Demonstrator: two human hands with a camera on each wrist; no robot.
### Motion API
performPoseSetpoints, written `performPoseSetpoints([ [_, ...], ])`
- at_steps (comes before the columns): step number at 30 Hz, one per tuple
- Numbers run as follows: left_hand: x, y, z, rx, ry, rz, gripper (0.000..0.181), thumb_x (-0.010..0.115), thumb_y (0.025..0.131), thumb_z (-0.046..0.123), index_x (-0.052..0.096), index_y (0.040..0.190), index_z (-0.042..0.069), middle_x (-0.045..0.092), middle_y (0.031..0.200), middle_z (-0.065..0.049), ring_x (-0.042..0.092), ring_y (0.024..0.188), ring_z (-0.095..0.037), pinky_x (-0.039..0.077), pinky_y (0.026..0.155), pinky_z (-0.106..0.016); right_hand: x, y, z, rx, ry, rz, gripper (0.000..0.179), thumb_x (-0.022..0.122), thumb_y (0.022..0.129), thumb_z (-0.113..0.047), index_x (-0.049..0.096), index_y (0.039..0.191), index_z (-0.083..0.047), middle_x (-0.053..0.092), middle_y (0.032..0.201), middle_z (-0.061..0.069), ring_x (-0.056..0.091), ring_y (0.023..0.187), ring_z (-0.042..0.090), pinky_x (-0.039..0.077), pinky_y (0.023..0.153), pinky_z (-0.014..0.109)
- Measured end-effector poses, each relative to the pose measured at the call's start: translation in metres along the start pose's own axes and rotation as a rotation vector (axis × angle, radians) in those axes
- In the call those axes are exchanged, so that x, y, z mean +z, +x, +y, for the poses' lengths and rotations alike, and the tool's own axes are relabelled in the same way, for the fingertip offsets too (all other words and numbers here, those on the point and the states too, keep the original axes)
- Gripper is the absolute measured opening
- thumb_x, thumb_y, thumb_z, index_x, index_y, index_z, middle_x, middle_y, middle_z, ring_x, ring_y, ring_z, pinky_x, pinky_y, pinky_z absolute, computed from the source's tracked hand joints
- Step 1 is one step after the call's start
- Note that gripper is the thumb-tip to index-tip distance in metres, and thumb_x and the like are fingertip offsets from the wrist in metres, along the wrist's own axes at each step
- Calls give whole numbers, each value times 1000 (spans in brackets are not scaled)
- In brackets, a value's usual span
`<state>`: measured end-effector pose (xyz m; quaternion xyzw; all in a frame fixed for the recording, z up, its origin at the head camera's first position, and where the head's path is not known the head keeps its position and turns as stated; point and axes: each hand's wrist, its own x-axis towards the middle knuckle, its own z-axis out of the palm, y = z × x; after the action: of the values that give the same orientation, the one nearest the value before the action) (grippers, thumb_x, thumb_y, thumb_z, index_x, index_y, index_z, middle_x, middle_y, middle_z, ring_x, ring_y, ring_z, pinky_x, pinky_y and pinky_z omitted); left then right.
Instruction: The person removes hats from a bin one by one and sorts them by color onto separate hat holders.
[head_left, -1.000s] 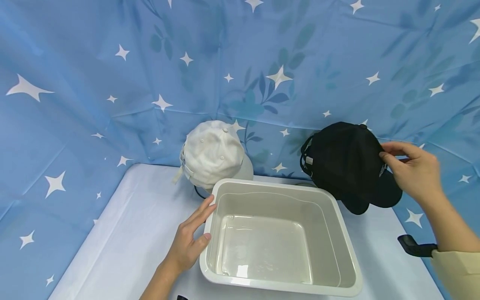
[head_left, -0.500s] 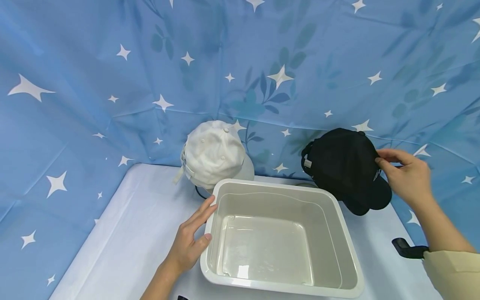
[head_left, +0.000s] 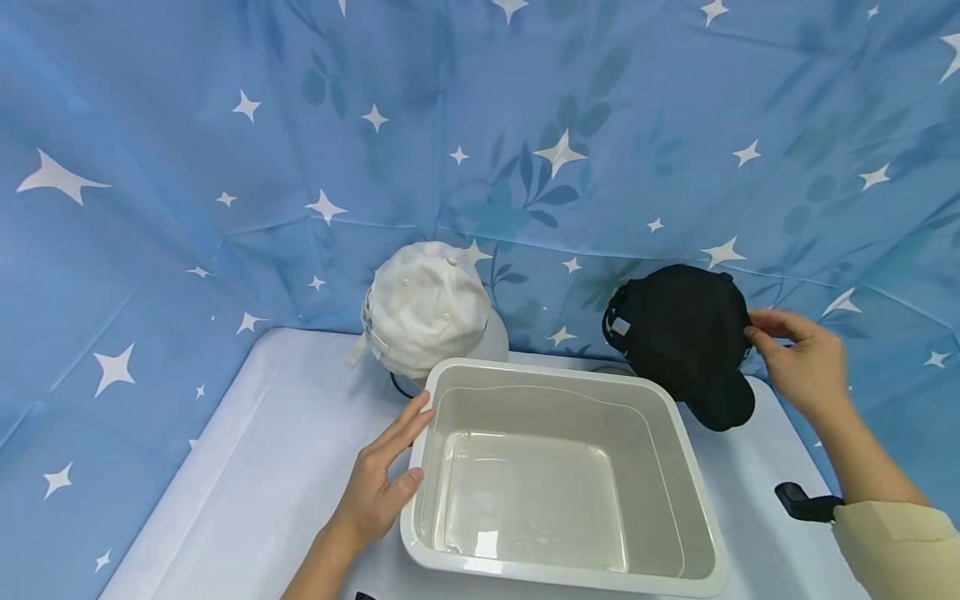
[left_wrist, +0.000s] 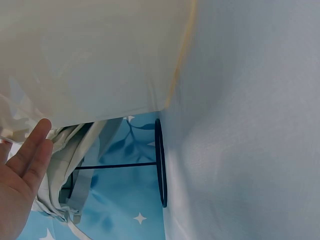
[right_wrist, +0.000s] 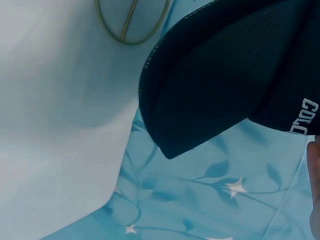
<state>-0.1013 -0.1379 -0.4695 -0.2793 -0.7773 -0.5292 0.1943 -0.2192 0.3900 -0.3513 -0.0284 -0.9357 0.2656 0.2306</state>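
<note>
In the head view my right hand [head_left: 806, 362] pinches the right side of a black baseball cap [head_left: 678, 333] between thumb and fingers. Its brim [right_wrist: 210, 85] fills the upper part of the right wrist view, pale lettering beside it; only the hand's edge shows there. My left hand [head_left: 375, 483] rests its extended fingers against the left rim of a pale grey plastic basin [head_left: 570, 575]. Behind that basin, a white baseball cap [head_left: 427, 308] sits on a black wire stand [left_wrist: 160, 165]. Whether a second black cap lies beneath the held one is hidden.
A gold wire stand base [right_wrist: 131, 40] stands under the black cap. The white-covered table [head_left: 247, 467] ends against a blue starry curtain [head_left: 480, 125]. The basin spans the table's middle, in front of both caps.
My right hand has moved left and slightly down, turning the black cap with it. Two black brims showed side by side; now only one is visible. My left hand stays put.
</note>
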Motion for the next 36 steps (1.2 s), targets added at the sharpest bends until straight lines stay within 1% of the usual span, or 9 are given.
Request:
performPoseSetpoints([
  [3,0,0,0,-8,6,-3,66,51,84,4,56,149,1,42,164,-14,43,149,-31,43,114,-29,2,-3,5,15,10,-20,32,61,105,-16,70,129,3,67,116,20,42,93,-12,38,71,7],
  [7,0,1,-1,-3,7,-4,66,51,83,2,56,149,1,43,163,-15,43,149,-31,44,112,-28,3,-6,11,11,25,-21,31,62,104,-13,70,130,4,67,114,19,43,93,-13,39,69,4],
  [11,1,1,-1,-1,3,-6,65,51,84,2,56,149,-1,42,163,-15,43,149,-30,42,114,-27,4,-8,14,16,32,-21,32,62,105,-14,70,130,4,67,112,16,43,93,-13,39,68,4],
  [16,1,1,-1,1,3,-4,64,51,85,3,55,149,-1,42,163,-15,43,149,-30,42,114,-27,4,-10,15,11,28,-11,31,63,104,-13,70,129,4,68,113,18,43,93,-15,39,69,4],
  [22,0,1,-2,13,7,-4,63,52,87,5,55,150,0,42,163,-15,43,149,-31,43,112,-26,4,-10,14,26,30,-11,33,63,104,-16,70,130,2,67,109,6,43,93,-15,39,69,6],
  [29,-3,2,-4,8,12,-11,63,53,86,2,55,149,-2,42,164,-15,43,149,-31,43,112,-25,1,-8,10,48,36,-18,35,62,105,-20,70,131,2,66,110,2,44,95,-11,40,71,11],
  [31,-5,3,-4,5,19,-26,64,54,86,2,53,150,-2,41,164,-14,43,149,-30,44,112,-26,-1,-10,7,60,44,-25,36,62,105,-22,69,132,1,65,110,-4,44,96,-10,39,72,12],
  [34,-10,3,-3,7,28,-50,67,54,86,2,51,153,0,40,164,-15,45,148,-30,47,109,-26,-5,-14,3,64,54,-33,40,62,105,-27,68,134,0,59,108,-21,44,98,-11,38,74,13],
  [36,-15,4,-2,7,31,-62,69,55,87,2,48,155,1,39,165,-18,52,142,-28,50,106,-28,-8,-17,1,49,60,-36,41,63,104,-29,68,135,-1,56,108,-27,44,98,-14,37,75,10],
])
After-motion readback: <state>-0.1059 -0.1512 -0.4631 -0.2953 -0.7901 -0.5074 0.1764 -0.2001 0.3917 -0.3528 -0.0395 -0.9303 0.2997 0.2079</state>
